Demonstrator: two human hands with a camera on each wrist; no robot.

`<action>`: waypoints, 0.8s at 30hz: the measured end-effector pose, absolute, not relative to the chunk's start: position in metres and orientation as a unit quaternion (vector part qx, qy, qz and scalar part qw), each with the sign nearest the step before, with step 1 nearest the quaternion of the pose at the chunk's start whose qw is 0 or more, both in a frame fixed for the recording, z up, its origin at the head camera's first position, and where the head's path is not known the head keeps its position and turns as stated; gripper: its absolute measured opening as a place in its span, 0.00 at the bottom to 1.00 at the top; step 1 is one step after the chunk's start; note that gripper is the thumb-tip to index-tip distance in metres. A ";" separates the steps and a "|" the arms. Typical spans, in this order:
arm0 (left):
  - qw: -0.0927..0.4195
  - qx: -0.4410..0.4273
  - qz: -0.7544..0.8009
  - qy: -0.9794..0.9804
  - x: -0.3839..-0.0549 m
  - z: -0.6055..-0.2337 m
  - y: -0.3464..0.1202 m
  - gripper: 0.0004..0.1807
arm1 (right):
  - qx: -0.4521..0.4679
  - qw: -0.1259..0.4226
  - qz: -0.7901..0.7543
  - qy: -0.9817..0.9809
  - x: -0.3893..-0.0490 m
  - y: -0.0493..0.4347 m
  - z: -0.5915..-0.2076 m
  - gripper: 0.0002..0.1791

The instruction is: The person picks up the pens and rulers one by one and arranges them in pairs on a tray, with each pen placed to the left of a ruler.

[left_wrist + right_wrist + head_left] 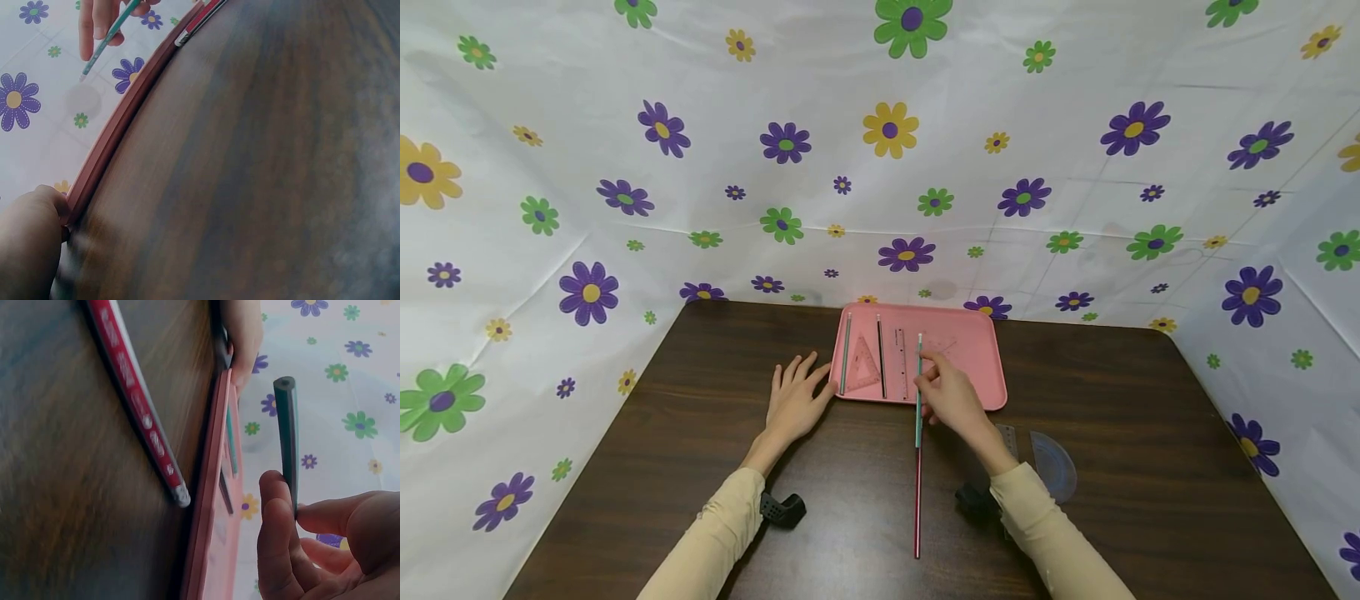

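Note:
My right hand (pixel 951 396) pinches a green pencil (pixel 287 431) between thumb and fingers, above the pink tray (pixel 988 367). Its far tip is pale in the head view, and a flat, unsharpened end shows in the right wrist view. My left hand (pixel 793 400) touches the tray's left edge with fingers spread and fairly straight. Inside the tray lie another green pencil (pixel 846 354), a clear triangle ruler (pixel 863 367), a black pencil (pixel 882 357) and a clear straight ruler (pixel 901 362). On the table in front is a red pencil (pixel 917 504) with a metal-banded end.
Beside my right forearm lie a clear protractor (pixel 1054 467) and a clear ruler-like piece (pixel 1008 437), partly covered by the arm. The dark wooden table (pixel 1150 467) extends to both sides. A flowered white cloth (pixel 820 75) hangs behind it.

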State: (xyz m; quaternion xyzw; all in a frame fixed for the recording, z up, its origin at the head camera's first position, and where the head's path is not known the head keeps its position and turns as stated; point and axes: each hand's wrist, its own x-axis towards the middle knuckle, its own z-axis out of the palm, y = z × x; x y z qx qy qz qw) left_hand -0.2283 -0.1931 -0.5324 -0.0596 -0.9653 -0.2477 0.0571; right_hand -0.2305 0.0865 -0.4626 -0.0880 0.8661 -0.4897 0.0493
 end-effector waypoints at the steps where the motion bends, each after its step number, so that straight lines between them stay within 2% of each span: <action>1: 0.058 -0.060 -0.248 -0.965 -0.228 -0.533 -0.193 0.28 | -0.086 0.048 -0.489 0.867 -0.232 0.087 -0.463 0.27; 13: 0.058 -0.059 -0.246 -0.966 -0.229 -0.533 -0.194 0.28 | -0.099 0.045 -0.462 0.880 -0.258 0.092 -0.454 0.27; 24: 0.059 -0.060 -0.248 -0.965 -0.228 -0.533 -0.193 0.28 | -0.096 0.044 -0.427 0.898 -0.274 0.089 -0.462 0.26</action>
